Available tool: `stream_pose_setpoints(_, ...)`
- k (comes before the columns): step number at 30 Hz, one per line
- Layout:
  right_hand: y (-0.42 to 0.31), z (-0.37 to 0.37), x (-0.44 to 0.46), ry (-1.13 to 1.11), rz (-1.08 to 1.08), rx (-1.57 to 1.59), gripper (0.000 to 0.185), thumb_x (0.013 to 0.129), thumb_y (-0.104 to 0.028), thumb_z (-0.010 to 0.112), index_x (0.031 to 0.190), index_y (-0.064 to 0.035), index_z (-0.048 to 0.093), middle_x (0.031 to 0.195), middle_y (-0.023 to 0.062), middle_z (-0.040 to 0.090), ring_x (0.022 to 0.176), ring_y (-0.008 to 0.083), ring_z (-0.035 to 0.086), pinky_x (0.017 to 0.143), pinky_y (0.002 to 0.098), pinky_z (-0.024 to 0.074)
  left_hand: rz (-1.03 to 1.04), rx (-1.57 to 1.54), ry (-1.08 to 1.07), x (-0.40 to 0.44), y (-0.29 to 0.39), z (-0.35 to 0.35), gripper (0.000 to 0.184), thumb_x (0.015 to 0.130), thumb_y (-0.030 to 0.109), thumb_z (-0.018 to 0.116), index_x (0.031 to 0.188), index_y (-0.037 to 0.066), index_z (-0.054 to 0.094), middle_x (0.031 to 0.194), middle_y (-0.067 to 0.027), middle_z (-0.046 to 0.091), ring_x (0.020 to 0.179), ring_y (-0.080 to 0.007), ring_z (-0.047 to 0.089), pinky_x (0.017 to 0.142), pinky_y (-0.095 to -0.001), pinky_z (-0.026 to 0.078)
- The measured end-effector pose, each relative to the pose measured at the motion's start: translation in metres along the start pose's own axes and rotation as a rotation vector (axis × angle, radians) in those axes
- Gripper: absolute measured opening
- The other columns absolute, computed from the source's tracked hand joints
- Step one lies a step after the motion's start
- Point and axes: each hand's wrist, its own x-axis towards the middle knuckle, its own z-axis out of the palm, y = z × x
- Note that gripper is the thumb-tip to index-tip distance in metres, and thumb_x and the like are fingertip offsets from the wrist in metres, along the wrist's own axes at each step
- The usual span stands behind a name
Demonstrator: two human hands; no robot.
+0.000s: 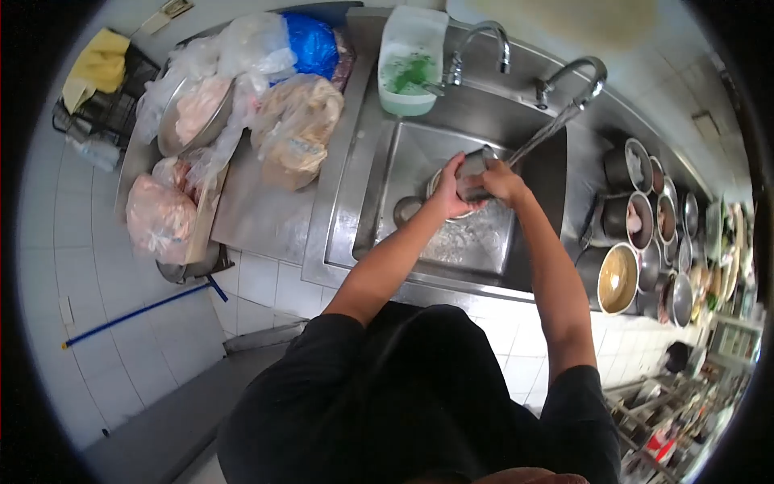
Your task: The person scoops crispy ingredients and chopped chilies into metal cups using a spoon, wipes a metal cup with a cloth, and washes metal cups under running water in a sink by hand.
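Over the steel sink (pixel 403 165), my left hand (pixel 448 190) is wrapped round one side of a small metal container (pixel 472 174). My right hand (pixel 503 184) is at the other side of the container, its fingers closed near the rim and partly hidden. Water (pixel 542 135) runs from the right faucet (pixel 595 68) down beside my right hand. A pale round bowl rim shows beneath the container, mostly covered by my hands. To the left of it a small round metal dish (pixel 408 211) lies in the basin.
A tub of green scrubbing material (pixel 411 74) stands at the sink's back left. Bagged meat (pixel 161 214), a metal bowl (pixel 196 117) and a full plastic bag (pixel 297 129) are on the left. Metal pots (pixel 617 278) crowd the right counter. A second faucet (pixel 482 36) stands behind.
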Motion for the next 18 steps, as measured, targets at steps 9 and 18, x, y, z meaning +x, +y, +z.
stream_pose_setpoints(9,0.004,0.010,0.020,0.169,-0.141,-0.043,0.034,0.068,-0.014,0.072,0.094,0.0045,0.059,0.086,0.0114,0.064,0.075,0.0185,0.061,0.068,0.0323,0.0491,-0.012,-0.012,0.007,0.001,0.004,0.002,0.053,0.077,0.061,0.050,0.105,0.016,0.055,0.104,-0.0094,0.057,0.094,-0.0293,0.051,0.075,-0.0467,0.041)
stream_pose_setpoints(18,-0.030,0.012,0.020,0.186,0.225,0.862,0.023,0.082,-0.004,0.054,0.101,0.0078,0.053,0.089,0.0177,0.060,0.074,0.0293,0.062,0.071,0.0438,0.0521,0.167,0.157,0.051,-0.011,0.003,0.005,0.052,0.078,0.056,0.051,0.114,0.018,0.049,0.116,-0.0089,0.052,0.107,-0.0279,0.048,0.088,-0.0517,0.036)
